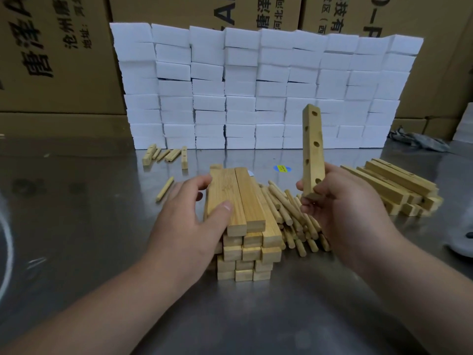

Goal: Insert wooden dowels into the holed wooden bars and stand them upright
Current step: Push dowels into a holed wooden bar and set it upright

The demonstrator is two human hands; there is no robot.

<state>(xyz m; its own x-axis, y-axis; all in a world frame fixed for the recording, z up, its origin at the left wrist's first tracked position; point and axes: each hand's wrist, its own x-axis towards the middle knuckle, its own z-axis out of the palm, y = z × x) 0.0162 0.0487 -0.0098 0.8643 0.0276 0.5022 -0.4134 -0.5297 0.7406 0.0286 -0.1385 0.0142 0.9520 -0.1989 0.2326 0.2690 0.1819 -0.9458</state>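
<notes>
Head view, right hand [340, 208] gripping upright holed bar [312, 144], left hand [189, 216] clasping stacked bars [249, 201].

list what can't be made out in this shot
All head view.
Bar: lower end covered by the right hand.
Stack: left side behind the left hand; no holes in sight on its bars.
Dowels: lower layers buried under the top ones.
Sticker: print too small to read.
Grey object: cut off by the right edge.
</notes>
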